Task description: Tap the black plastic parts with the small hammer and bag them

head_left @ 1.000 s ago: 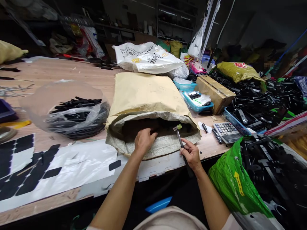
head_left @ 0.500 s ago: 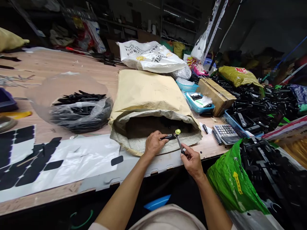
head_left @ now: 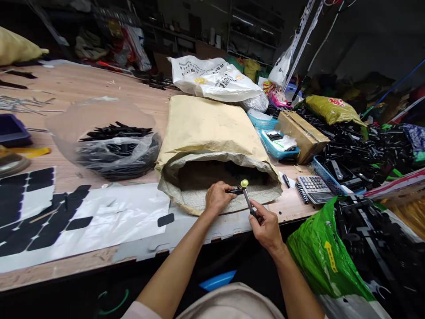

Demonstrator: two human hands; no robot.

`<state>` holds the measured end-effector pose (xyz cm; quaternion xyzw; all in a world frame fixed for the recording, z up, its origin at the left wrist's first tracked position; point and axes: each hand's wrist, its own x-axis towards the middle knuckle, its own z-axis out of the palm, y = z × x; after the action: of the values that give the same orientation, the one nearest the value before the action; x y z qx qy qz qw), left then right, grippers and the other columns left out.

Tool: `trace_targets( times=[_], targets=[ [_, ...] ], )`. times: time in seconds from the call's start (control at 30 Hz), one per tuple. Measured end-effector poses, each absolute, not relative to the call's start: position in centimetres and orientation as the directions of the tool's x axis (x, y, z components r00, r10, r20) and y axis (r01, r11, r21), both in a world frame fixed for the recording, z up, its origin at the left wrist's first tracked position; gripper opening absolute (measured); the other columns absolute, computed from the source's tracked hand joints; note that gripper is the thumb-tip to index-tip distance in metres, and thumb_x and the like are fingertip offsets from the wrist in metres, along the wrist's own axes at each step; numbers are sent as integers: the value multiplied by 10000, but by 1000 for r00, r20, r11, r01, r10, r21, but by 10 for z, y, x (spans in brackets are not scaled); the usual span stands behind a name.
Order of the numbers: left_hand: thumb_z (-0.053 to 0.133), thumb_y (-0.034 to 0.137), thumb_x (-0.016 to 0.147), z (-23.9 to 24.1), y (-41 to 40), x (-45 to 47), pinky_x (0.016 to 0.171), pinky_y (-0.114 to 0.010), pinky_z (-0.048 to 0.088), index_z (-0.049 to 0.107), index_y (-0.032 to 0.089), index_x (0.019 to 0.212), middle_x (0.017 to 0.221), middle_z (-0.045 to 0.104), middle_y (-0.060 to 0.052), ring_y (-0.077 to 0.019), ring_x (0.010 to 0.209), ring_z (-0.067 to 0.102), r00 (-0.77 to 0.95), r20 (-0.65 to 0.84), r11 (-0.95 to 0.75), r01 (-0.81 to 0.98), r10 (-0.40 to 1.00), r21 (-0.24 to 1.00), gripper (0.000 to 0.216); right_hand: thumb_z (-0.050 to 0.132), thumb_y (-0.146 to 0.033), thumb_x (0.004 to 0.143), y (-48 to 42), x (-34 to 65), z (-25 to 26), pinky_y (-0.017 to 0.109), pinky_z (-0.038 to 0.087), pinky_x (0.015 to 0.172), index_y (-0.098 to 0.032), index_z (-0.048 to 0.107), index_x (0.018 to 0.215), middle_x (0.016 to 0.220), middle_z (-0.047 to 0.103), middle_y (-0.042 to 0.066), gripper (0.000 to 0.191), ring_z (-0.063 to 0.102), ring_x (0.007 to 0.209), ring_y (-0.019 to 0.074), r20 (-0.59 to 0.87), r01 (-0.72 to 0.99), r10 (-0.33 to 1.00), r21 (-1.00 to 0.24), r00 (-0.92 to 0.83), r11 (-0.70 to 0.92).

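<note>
As left hand pins part at sack rim | right hand: hammer

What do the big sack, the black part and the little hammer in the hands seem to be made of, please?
Sack: matte tan kraft paper outside; the folded-back mouth shows a grey woven lining, likely plastic. Black part, pinched by the left hand: probably matte moulded plastic. Hammer, in the right hand: yellow-green head, perhaps rubber or plastic; dark shaft, possibly metal.
</note>
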<state>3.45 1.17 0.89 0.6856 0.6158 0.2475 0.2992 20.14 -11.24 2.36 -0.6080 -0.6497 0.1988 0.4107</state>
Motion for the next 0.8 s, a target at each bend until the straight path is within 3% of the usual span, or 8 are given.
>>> trace_targets(
  times=[0.27, 0.47, 0.63, 0.73, 0.8],
  targets=[
    [805, 264, 705, 13, 10, 36, 737, -261, 439, 802, 244, 934, 962, 720, -7, -176, 891, 629, 101, -32, -49, 701, 994, 711, 231, 575, -205, 816, -112, 190, 29, 246, 358, 483, -169, 663, 1310, 601, 544, -18, 502, 421, 472, 117, 318, 642, 948, -732, 26, 228],
    [790, 272, 708, 16, 12, 36, 736, -258, 441, 804, 256, 922, 967, 727, -8, -185, 903, 627, 105, -57, -32, 690, 993, 723, 215, 582, -214, 807, -109, 192, 23, 238, 353, 479, -180, 687, 1276, 578, 517, -37, 482, 412, 461, 111, 240, 643, 970, -749, 37, 161],
    [730, 279, 764, 23, 1, 32, 847, -307, 456, 779, 226, 947, 966, 696, -41, -225, 968, 596, 156, -8, -105, 696, 988, 710, 196, 591, -238, 813, -94, 210, 17, 226, 329, 473, -141, 665, 1282, 552, 441, -66, 485, 370, 472, 98, 221, 489, 968, -862, 120, 136],
    [527, 367, 926, 24, -47, 24, 893, -324, 462, 708, 225, 1046, 1037, 677, -57, -225, 1008, 593, 238, 170, -273, 518, 956, 811, 260, 601, -265, 802, -81, 223, 3, 214, 342, 473, -116, 656, 1256, 531, 437, -79, 481, 395, 477, 94, 191, 329, 968, -935, 163, 129],
    [412, 406, 979, 14, -91, 16, 888, -313, 468, 662, 250, 1101, 1059, 685, -57, -210, 983, 616, 425, 196, -366, 366, 884, 856, 319, 598, -281, 799, -75, 228, -6, 214, 361, 472, -104, 634, 1263, 525, 458, -81, 498, 429, 474, 99, 157, 208, 966, -972, 206, 114]
  ],
)
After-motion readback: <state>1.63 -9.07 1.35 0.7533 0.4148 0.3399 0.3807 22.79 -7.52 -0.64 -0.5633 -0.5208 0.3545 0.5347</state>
